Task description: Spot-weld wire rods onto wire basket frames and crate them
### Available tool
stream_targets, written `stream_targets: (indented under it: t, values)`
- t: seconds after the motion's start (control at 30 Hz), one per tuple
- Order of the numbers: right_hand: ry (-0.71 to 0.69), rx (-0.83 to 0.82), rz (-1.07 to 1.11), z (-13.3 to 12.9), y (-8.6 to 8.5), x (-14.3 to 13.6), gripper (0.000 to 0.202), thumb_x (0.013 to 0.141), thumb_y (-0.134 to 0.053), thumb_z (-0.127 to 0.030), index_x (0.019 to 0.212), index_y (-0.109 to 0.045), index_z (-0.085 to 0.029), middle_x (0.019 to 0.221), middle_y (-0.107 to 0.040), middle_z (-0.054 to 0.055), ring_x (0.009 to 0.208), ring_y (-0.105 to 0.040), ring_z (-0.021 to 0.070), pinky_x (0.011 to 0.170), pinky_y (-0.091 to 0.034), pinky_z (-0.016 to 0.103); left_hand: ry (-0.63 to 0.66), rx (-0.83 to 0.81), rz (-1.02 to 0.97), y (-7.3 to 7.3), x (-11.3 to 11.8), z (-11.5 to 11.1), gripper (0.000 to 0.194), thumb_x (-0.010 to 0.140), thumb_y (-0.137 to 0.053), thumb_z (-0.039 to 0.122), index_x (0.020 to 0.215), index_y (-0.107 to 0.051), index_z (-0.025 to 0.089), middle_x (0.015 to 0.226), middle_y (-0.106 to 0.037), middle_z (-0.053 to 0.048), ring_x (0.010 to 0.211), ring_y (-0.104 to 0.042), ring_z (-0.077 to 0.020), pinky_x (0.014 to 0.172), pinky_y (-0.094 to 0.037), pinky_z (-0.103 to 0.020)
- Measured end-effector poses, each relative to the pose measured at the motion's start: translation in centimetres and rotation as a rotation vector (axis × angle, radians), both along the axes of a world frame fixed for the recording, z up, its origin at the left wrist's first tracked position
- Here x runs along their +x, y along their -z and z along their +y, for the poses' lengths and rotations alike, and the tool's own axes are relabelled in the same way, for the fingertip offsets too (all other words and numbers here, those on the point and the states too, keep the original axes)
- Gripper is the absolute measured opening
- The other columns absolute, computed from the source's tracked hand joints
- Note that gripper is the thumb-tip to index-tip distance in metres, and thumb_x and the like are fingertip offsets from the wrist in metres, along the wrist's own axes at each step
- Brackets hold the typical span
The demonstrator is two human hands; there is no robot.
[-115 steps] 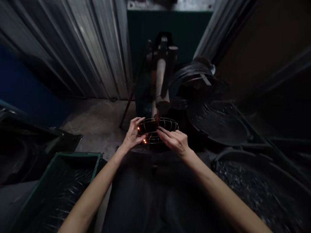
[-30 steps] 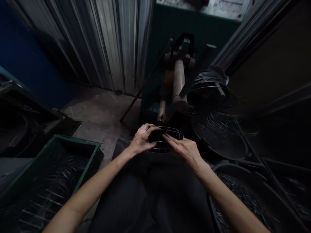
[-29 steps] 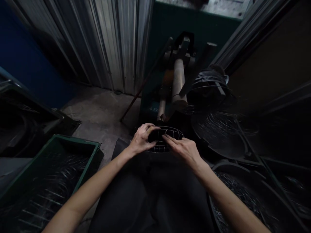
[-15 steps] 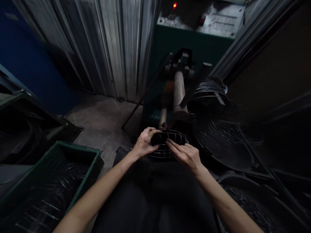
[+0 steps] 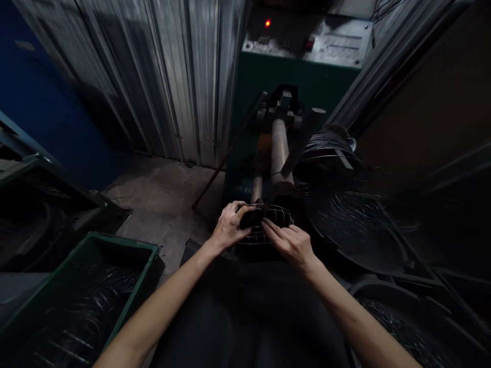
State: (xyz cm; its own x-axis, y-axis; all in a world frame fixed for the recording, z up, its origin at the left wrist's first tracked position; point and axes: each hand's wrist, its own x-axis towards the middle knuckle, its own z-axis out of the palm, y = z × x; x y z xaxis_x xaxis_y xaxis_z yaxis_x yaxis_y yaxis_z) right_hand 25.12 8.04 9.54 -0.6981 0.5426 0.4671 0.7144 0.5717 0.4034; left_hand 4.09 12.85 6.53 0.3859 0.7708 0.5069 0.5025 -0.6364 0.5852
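Observation:
A round wire basket (image 5: 261,238) of thin metal rods is held in front of me, at the near end of a green machine (image 5: 245,76). My left hand (image 5: 232,225) grips its left side, with the thumb and fingers around the rim. On the right side, my right hand (image 5: 289,240) is closed, its index finger reaching to the middle of the basket. Whether a small piece is pinched in those fingers is too dark to tell. Just beyond the basket are the machine's lower arm (image 5: 257,189) and its thicker upper cylinder (image 5: 280,148).
A green crate (image 5: 126,240) with wire pieces stands on the left. To the right are a bundle of wires (image 5: 330,143), a dark round tray (image 5: 356,240) and a tub of small metal pieces (image 5: 399,322). A red lamp (image 5: 267,23) glows on the control panel.
The view has tilted up slightly, so the machine appears lower. The basket has turned or shifted a little and sits closer to the lower arm. Both hands keep their places on it.

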Motion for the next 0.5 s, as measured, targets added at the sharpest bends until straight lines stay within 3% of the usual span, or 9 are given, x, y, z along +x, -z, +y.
stream_targets:
  t: [0.17,0.37,0.5]
  values:
    - [-0.033,0.041,-0.019,0.3,-0.1,0.1,0.038,0.09,-0.041,-0.001,0.109,-0.069,-0.02,0.117,-0.066,0.001,0.058,-0.058,0.0077,0.056,-0.042,0.026,0.006,-0.004,0.001,-0.1,-0.2,0.4,0.055,0.067,-0.069,0.013,0.119,-0.054,0.023,0.118,-0.051,-0.008,0.113,-0.052,-0.0252,0.097,-0.046,-0.044]
    - [0.044,-0.191,-0.046,0.8,-0.9,-0.8,0.036,0.09,-0.043,-0.007,0.109,-0.069,-0.023,0.11,-0.069,0.003,0.058,-0.059,0.0101,0.058,-0.042,0.029,0.064,0.005,-0.018,-0.2,-0.5,0.5,0.05,0.071,-0.07,0.02,0.118,-0.053,0.021,0.114,-0.054,-0.008,0.11,-0.053,-0.0227,0.095,-0.047,-0.04]
    - [0.055,-0.192,0.065,-2.0,-1.9,0.5,0.037,0.091,-0.047,-0.01,0.12,-0.064,-0.025,0.115,-0.067,0.002,0.064,-0.063,0.0104,0.059,-0.041,0.027,-0.011,-0.046,-0.016,-0.2,0.0,0.7,0.067,0.07,-0.069,0.02,0.13,-0.04,0.022,0.118,-0.053,-0.007,0.112,-0.053,-0.0224,0.098,-0.046,-0.04]
